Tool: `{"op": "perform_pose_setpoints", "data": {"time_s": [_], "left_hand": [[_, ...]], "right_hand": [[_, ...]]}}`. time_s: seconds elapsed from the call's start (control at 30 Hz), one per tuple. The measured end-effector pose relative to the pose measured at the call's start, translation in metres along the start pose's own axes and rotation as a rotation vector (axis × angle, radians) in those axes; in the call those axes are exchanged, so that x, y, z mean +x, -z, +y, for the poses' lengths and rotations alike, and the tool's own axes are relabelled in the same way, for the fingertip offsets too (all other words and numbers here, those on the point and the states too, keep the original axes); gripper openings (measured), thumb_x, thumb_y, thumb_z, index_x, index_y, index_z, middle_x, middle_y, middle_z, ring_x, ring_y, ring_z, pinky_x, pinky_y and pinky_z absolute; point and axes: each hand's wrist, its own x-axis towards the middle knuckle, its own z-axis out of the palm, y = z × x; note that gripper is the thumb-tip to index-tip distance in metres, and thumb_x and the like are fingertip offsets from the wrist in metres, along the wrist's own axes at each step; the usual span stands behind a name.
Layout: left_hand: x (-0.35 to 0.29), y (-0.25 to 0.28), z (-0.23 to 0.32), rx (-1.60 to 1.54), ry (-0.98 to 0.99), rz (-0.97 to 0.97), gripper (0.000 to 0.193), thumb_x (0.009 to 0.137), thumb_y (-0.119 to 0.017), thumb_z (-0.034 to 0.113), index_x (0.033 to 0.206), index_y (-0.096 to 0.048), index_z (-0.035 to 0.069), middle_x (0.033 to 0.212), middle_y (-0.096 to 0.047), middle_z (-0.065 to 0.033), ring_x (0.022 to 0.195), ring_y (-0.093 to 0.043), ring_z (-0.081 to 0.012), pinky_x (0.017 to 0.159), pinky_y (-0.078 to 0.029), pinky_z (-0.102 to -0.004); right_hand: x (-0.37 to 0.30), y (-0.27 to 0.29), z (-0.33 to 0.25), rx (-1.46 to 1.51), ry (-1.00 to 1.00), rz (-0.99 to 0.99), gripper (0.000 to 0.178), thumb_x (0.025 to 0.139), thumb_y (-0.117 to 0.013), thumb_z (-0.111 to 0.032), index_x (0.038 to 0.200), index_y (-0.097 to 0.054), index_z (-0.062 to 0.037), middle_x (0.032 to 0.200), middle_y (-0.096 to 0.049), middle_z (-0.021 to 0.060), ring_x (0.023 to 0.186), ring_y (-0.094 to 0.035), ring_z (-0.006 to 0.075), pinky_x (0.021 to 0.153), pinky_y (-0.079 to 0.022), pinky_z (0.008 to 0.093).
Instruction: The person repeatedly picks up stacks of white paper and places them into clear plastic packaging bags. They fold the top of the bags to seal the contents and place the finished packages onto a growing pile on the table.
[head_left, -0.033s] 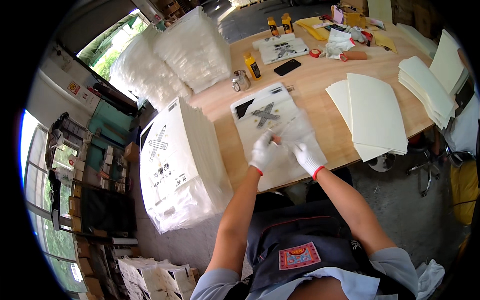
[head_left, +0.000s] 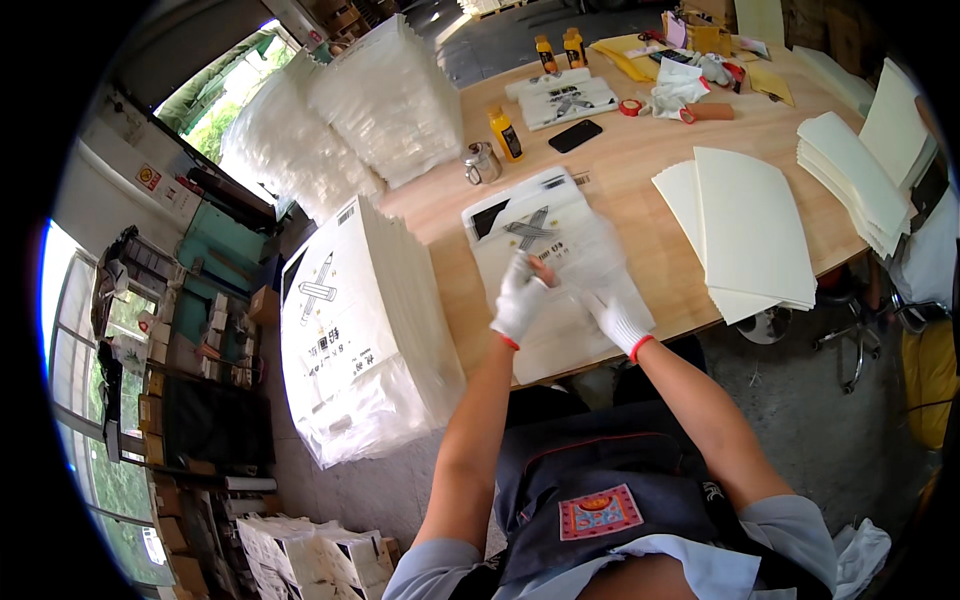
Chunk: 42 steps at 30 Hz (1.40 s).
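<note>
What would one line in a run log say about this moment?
left hand: gloved, on printed plastic bag | right hand: gloved, on same bag | bag: flat on wooden table | beside: cream sheet stacks

White printed bag [head_left: 545, 235] on table under gloved hands, tall white bag stack [head_left: 355, 340] at left

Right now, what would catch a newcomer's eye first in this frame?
Two white-gloved hands, the left hand and right hand, meet over a stack of clear printed bags at the near edge of the wooden table. To the person's left a tall white stack of printed bags rises beside the table. On the right of the tabletop lie cream paper sheets.
</note>
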Motion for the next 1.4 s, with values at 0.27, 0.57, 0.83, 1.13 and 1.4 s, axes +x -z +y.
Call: {"op": "perform_pose_setpoints", "data": {"time_s": [0.27,0.57,0.83,1.13,1.4], "left_hand": [[-0.001,0.013,0.043,-0.204,0.239,-0.090,0.012,0.091,-0.057,0.007,0.103,-0.054,0.010,0.081,-0.061,-0.0015,0.069,-0.058,-0.0078,0.056,-0.044,-0.0218],[-0.106,-0.106,0.122,0.327,-0.757,-0.481,0.040,0.060,-0.065,0.004,0.097,-0.059,0.015,0.072,-0.060,-0.0070,0.066,-0.062,-0.0291,0.059,-0.048,-0.0402],[-0.094,-0.077,0.026,0.335,-0.301,-0.079,0.015,0.085,-0.060,0.006,0.098,-0.064,0.011,0.069,-0.059,-0.0133,0.059,-0.060,-0.0266,0.056,-0.048,-0.0343],[-0.093,-0.079,-0.014,0.141,0.051,-0.242,0.016,0.091,-0.053,0.002,0.101,-0.065,0.005,0.076,-0.060,0.0011,0.056,-0.047,-0.0039,0.052,-0.040,-0.0205],[-0.064,-0.110,0.007,-0.203,0.275,-0.510,0.021,0.094,-0.053,0.015,0.107,-0.062,0.002,0.079,-0.058,-0.0004,0.069,-0.053,-0.0049,0.063,-0.043,-0.0211]], "right_hand": [[-0.067,0.065,-0.030,-0.328,-0.373,-0.147,0.038,0.090,-0.050,-0.040,0.088,-0.065,-0.0043,0.087,-0.068,0.0150,0.079,-0.063,0.0355,0.070,-0.049,0.0435],[-0.049,0.018,-0.053,-0.512,0.613,0.055,0.028,0.089,-0.053,-0.034,0.093,-0.064,-0.0094,0.091,-0.067,0.0148,0.082,-0.063,0.0341,0.073,-0.049,0.0417],[-0.079,0.081,-0.040,-0.926,0.140,-0.139,0.024,0.089,-0.053,-0.030,0.102,-0.063,-0.0135,0.096,-0.065,0.0151,0.087,-0.062,0.0340,0.075,-0.049,0.0421],[-0.061,0.182,0.022,-1.187,0.324,0.575,0.015,0.083,-0.060,-0.022,0.093,-0.056,-0.0116,0.095,-0.058,0.0080,0.085,-0.060,0.0279,0.071,-0.052,0.0406],[-0.056,0.214,0.022,-1.104,0.658,0.654,0.007,0.081,-0.060,-0.018,0.083,-0.056,-0.0124,0.076,-0.059,0.0099,0.069,-0.059,0.0288,0.059,-0.049,0.0422]]}}
